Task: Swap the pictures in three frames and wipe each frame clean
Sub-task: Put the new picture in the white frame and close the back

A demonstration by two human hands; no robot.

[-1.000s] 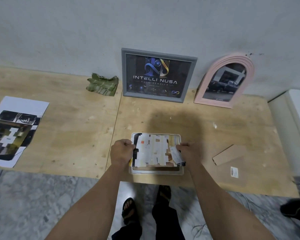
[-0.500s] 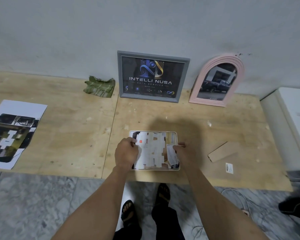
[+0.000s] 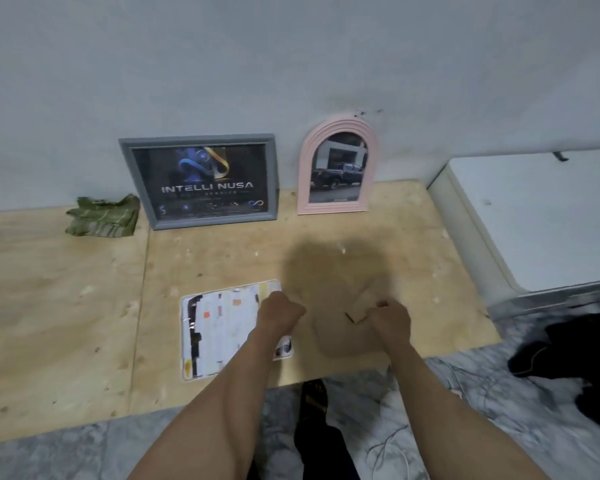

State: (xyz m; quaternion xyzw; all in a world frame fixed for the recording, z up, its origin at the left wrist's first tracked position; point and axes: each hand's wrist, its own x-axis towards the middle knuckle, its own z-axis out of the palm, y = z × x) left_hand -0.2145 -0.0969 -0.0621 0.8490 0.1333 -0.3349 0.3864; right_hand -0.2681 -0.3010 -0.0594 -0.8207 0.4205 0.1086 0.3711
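Note:
A white frame (image 3: 183, 341) lies face down near the table's front edge, and the taped back of a picture (image 3: 219, 327) fills it. My left hand (image 3: 279, 315) is curled in a fist on the frame's right edge. My right hand (image 3: 390, 317) is further right, its fingers closed at the near end of a brown cardboard backing (image 3: 362, 301). That part of the view is blurred. A grey frame (image 3: 139, 188) with a dark logo print and a pink arched frame (image 3: 338, 128) with a truck photo lean upright against the wall.
A crumpled green cloth (image 3: 103, 216) lies by the wall, left of the grey frame. A white cabinet (image 3: 534, 220) borders the plywood table (image 3: 66, 306) on the right. Something dark (image 3: 568, 348) lies on the marble floor at the right.
My right hand left the white frame and moved right to the cardboard backing. My left hand shifted from the frame's left side to its right edge. The view swung right.

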